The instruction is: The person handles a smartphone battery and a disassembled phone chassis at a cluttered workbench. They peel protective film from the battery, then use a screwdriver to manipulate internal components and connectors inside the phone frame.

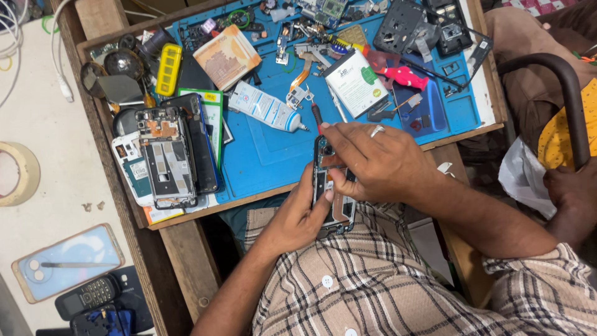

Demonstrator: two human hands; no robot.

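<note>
The left hand (298,214) grips an opened black smartphone (333,196) from below; the right hand (373,162), above it, pinches a red-handled screwdriver (316,118).

Wooden desk (180,242) carries blue work mat (267,155); on the mat: white tube (266,109), white battery (356,82), stacked opened phones (169,155), yellow case (168,68).

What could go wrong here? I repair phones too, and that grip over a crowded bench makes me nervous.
The opened phone is held past the edge of the blue mat, propped by the left hand alone, so it might slip. The right hand works a red-handled screwdriver on it; the tip could skid onto bare parts. The glue tube lies close and might get knocked.
</note>
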